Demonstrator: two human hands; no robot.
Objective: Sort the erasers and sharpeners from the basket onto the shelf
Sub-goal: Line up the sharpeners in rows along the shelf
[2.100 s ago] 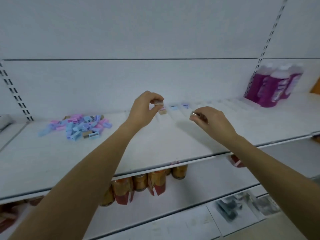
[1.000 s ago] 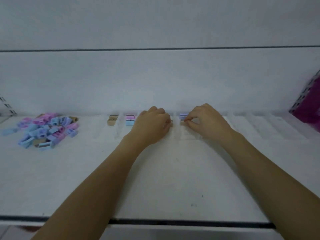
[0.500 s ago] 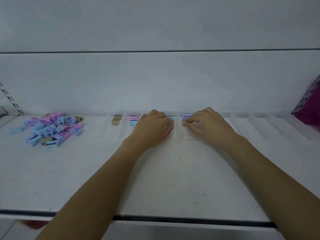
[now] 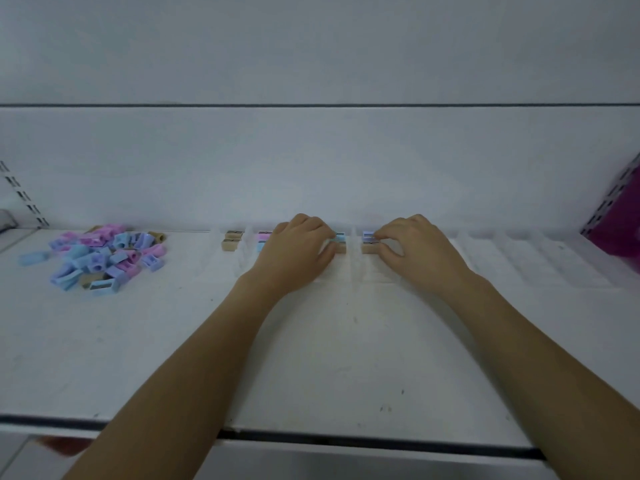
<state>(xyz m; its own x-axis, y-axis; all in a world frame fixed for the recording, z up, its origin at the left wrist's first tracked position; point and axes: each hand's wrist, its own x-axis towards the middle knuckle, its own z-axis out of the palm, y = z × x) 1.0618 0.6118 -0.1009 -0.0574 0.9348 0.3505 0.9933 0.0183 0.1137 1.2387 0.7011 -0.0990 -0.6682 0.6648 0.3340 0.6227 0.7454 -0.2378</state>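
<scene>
I observe both hands at the rear of the flat white metal shelf, among clear plastic dividers. The left hand lies palm down, fingers curled against a tan block-shaped sharpener with a blue one behind it; I cannot tell whether it grips. The right hand has fingertips pressed together on a second tan sharpener, lilac pieces behind it. Two more tan sharpeners sit in a lane further left. A loose heap of blue, pink and lilac sharpeners lies well apart at far left.
</scene>
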